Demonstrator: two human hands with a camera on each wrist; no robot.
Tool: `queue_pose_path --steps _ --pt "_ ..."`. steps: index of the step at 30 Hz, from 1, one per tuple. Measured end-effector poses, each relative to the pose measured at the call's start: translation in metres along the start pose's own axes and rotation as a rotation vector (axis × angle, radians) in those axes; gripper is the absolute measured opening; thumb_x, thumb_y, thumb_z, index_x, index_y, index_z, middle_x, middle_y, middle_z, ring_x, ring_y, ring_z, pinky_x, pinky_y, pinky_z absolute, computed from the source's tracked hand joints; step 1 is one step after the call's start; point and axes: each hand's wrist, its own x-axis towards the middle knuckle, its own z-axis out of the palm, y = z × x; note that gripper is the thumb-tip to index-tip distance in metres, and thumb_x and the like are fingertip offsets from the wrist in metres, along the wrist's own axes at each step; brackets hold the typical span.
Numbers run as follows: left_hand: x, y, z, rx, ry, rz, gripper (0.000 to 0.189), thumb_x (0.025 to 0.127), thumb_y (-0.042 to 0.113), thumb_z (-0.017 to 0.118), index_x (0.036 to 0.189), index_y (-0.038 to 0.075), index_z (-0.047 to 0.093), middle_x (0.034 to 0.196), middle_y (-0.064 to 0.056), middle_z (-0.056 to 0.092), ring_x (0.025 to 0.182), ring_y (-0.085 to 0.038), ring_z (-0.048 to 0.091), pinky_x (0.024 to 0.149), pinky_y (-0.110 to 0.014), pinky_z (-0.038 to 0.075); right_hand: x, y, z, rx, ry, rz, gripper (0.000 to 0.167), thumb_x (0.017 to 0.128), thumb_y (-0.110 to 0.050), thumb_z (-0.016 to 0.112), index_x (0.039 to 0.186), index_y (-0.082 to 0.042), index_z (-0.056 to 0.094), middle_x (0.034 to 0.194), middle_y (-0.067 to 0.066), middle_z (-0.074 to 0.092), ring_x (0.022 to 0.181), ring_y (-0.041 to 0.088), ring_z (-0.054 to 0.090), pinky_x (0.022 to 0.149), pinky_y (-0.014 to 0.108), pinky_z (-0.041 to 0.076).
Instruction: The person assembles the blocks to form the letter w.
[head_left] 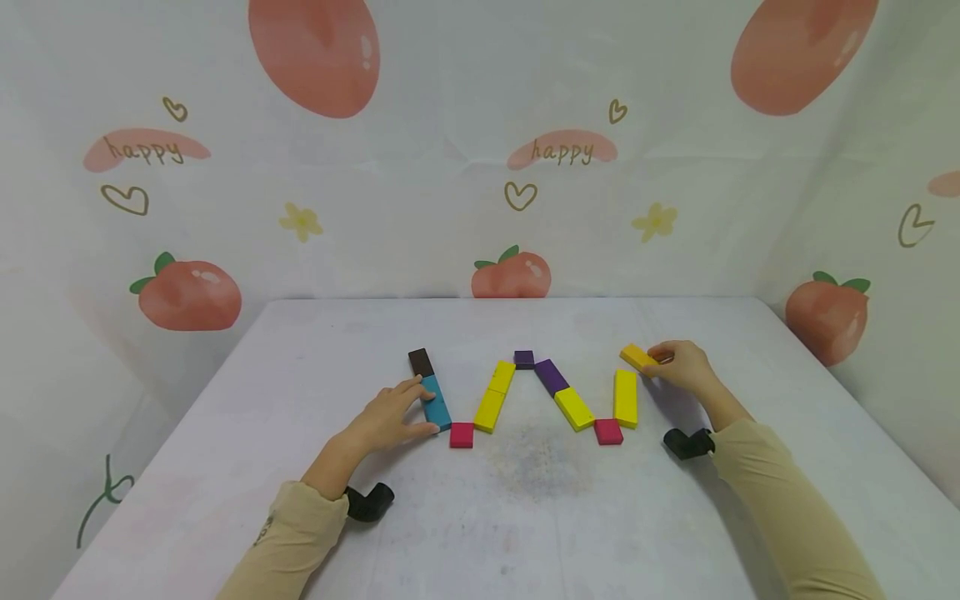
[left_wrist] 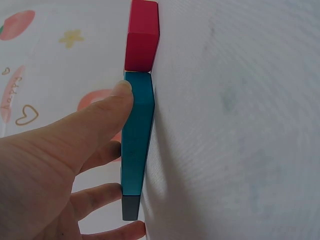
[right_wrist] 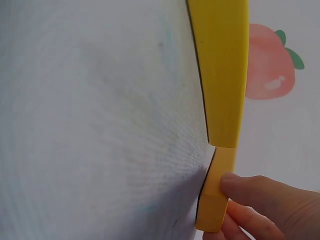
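My left hand (head_left: pixel 388 414) rests on a blue block (head_left: pixel 441 410), its thumb at the near end and its fingers spread toward the far end. A dark brown block (head_left: pixel 422 362) continues beyond the blue one; a red block (head_left: pixel 462 435) adjoins its near end in the left wrist view. My right hand (head_left: pixel 681 365) pinches an orange-yellow block (head_left: pixel 634 357) between thumb and fingers. In the right wrist view, that block (right_wrist: pixel 216 200) lies against the end of a longer yellow block (right_wrist: pixel 222 75). Part of it is hidden behind the thumb.
Between the hands a zigzag of blocks runs across the white table (head_left: pixel 525 533): two yellow blocks (head_left: pixel 495 396), a small purple block (head_left: pixel 524 359), a longer purple block (head_left: pixel 552 377), a yellow block (head_left: pixel 574 408) and a red block (head_left: pixel 608 432). A printed cloth (head_left: pixel 420 208) hangs behind.
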Motion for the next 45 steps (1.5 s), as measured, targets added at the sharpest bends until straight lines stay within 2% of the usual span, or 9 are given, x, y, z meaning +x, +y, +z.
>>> queue_pose_path --steps 6,13,19,27,45 --pt "-0.001 0.001 -0.001 0.004 0.0 0.006 0.05 0.085 0.035 0.066 0.126 0.008 0.053 0.149 -0.022 0.033 0.123 -0.044 0.044 0.1 -0.057 0.039 -0.001 -0.002 -0.001 0.015 0.02 0.011 0.047 0.087 -0.02 0.063 0.122 0.01 0.052 0.12 0.031 0.054 0.099 0.035 0.054 0.087 0.042 0.05" --pt "-0.001 0.0 0.0 0.006 0.003 0.013 0.05 0.085 0.035 0.066 0.126 0.008 0.053 0.148 -0.022 0.033 0.122 -0.044 0.044 0.1 -0.057 0.039 0.001 -0.005 -0.001 0.059 0.027 0.052 0.049 0.089 -0.024 0.061 0.126 0.007 0.051 0.124 0.029 0.052 0.104 0.035 0.05 0.092 0.043 0.049" --pt "0.0 0.0 0.0 0.006 0.001 0.013 0.05 0.085 0.035 0.066 0.126 0.008 0.053 0.148 -0.022 0.033 0.123 -0.043 0.044 0.101 -0.056 0.039 0.002 -0.008 0.0 0.057 0.044 0.038 0.048 0.089 -0.025 0.06 0.124 0.007 0.052 0.121 0.029 0.054 0.103 0.035 0.05 0.09 0.042 0.048" --pt "-0.001 0.0 0.0 0.004 0.001 0.013 0.051 0.085 0.036 0.066 0.126 0.008 0.053 0.148 -0.022 0.033 0.122 -0.044 0.044 0.101 -0.056 0.039 0.004 -0.014 0.005 0.077 0.033 0.104 0.053 0.089 -0.03 0.061 0.126 0.006 0.05 0.123 0.027 0.053 0.104 0.035 0.05 0.096 0.047 0.046" --pt "0.0 -0.002 0.001 0.011 0.014 0.018 0.05 0.085 0.036 0.066 0.125 0.008 0.054 0.148 -0.022 0.034 0.123 -0.044 0.044 0.1 -0.057 0.039 0.007 -0.021 0.01 0.057 0.031 0.103 0.052 0.088 -0.032 0.063 0.121 0.006 0.051 0.121 0.028 0.051 0.103 0.037 0.051 0.091 0.045 0.049"
